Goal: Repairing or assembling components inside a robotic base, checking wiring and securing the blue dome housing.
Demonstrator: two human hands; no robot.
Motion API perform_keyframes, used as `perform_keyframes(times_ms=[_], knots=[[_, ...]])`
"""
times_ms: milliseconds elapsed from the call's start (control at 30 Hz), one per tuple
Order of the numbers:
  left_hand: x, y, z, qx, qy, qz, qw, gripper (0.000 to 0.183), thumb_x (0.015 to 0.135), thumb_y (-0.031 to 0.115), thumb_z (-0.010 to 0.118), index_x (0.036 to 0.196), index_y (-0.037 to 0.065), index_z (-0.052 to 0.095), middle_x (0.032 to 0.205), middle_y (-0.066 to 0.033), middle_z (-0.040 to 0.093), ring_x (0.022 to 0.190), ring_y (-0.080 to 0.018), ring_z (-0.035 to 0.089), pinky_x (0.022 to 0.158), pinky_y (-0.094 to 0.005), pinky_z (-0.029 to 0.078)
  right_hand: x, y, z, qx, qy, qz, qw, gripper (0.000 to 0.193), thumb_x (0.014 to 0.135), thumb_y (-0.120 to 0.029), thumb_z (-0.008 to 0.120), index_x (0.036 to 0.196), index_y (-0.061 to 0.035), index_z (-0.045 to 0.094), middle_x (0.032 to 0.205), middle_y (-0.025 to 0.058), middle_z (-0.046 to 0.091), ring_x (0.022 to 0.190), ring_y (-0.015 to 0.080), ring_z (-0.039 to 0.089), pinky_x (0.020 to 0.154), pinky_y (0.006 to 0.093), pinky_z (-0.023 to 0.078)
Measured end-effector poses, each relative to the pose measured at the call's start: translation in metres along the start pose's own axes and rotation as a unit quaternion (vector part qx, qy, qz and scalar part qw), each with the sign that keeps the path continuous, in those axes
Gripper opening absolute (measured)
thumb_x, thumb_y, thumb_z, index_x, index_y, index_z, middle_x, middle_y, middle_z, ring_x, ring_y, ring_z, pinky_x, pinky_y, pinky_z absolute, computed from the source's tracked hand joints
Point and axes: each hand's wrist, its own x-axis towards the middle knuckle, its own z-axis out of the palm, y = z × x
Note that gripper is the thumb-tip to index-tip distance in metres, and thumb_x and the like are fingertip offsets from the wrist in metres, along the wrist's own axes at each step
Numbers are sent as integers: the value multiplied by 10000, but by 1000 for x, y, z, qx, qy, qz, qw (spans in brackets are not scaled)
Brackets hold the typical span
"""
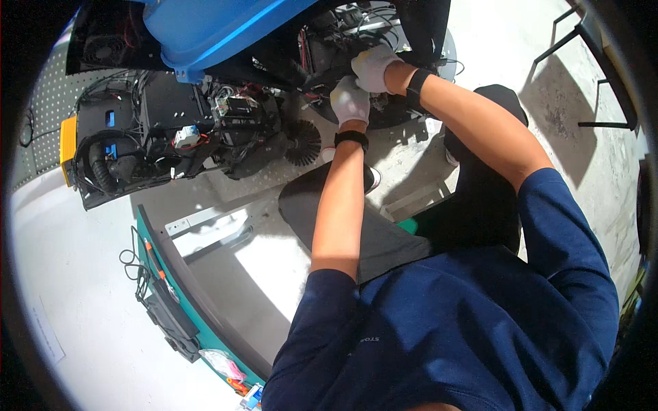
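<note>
The black machine part (370,19) is full of wires and sits on a round black plate (404,115). It is straight ahead of the person, out past the knees, near the top of the view. Both hands have white gloves on and are right over it.

The left hand (349,101) is at the near edge of the plate, a bit to the left. The right hand (373,68) is farther out, nearer the middle of the plate, so it looks like the closer of the 2 to the wires. The 2 hands are close together, and in this view 1 glove meets the other. The fingers point away from the person and are hard to see, so I cannot tell if they pinch a wire or just touch the part.

The plate is round, so it has no long way. The big black machine (171,130) does: it runs from left to right, and its right end, with a round black brush (303,142), is just left of the plate. A blue shell (219,31) hangs over the back of that machine, to the left of both hands.
</note>
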Motion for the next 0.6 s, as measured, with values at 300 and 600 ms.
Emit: perform_keyframes(times_ms=[300, 600], knots=[[3, -13, 6, 1, 21, 39, 999, 193, 840, 224, 655, 857, 44, 723, 841, -211, 701, 832, -412, 679, 710, -442, 536, 6, -4, 2, -64, 7, -42, 997, 215, 801, -130, 649, 951, -51, 782, 963, 182, 745, 884, 351, 731, 710, 465, 576], [-2, 6, -6, 11, -16, -11, 1000, 237, 844, 281, 663, 825, 53, 725, 830, -216, 699, 818, -403, 683, 699, -432, 541, 10, 0, 12, -55, 6, -6, 998, 402, 958, -397, 543, 971, -61, 763, 962, 162, 741, 918, 340, 716, 779, 463, 558]])
